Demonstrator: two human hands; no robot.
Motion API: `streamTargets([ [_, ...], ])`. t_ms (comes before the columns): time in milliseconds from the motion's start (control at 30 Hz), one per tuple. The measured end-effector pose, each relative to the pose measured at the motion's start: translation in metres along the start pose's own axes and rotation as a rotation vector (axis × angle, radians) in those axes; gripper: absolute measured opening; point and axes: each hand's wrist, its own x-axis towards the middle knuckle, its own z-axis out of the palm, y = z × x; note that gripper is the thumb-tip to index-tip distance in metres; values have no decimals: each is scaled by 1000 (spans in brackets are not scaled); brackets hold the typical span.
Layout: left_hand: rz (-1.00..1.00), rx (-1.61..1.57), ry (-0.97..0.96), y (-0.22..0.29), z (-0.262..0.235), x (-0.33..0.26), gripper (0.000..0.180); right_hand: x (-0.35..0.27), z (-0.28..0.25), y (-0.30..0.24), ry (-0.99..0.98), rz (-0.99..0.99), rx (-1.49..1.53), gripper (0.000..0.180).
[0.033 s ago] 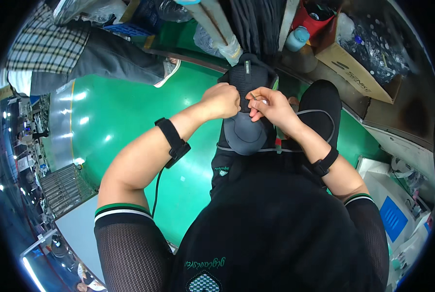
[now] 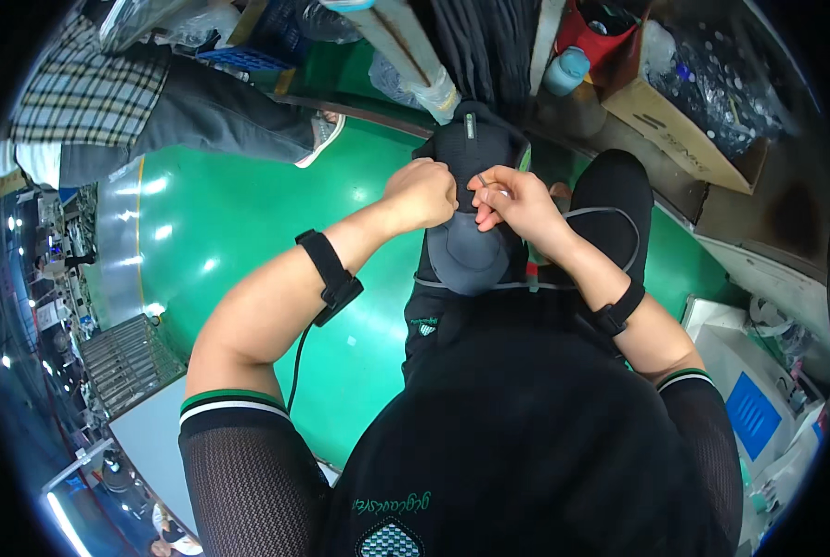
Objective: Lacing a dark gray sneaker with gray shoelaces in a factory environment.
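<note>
Across my left thigh lies a black textile item with a narrow labelled strip at its top. Its near end is a rounded dark-grey panel; I cannot tell its kind. My left hand is closed in a fist against the item's left side, and what its fingers hold is hidden. My right hand, close to it on the right, pinches something thin and small between thumb and forefinger. A thin grey cord loops over my right thigh, passing near the right wrist.
Bundled black strips hang ahead. At the right are a cardboard box of small clear-wrapped parts, a blue-capped bottle and a red container. At the left, another person's leg reaches over the green floor.
</note>
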Motion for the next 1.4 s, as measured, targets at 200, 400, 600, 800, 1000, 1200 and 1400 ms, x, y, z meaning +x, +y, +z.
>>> streamTargets([
  [200,-97,-130,406,14,23,-4,6,-1,-6,4,-39,-23,91,17],
  [400,-39,190,-54,17,-12,-1,10,3,-11,1,-51,34,84,16],
  [600,-190,-14,-305,11,-19,23,11,6,-12,3,-72,70,55,18],
  [800,-127,-311,80,2,11,10,8,4,-13,10,16,-45,152,16],
  [1000,133,-312,307,16,9,-8,15,8,-12,9,-67,49,152,10],
  [1200,-184,-891,645,-15,47,-56,42,8,8,-15,-152,104,-7,19],
  [1400,-52,-434,150,-63,112,-68,35,-69,41,-73,-823,-70,-171,10],
])
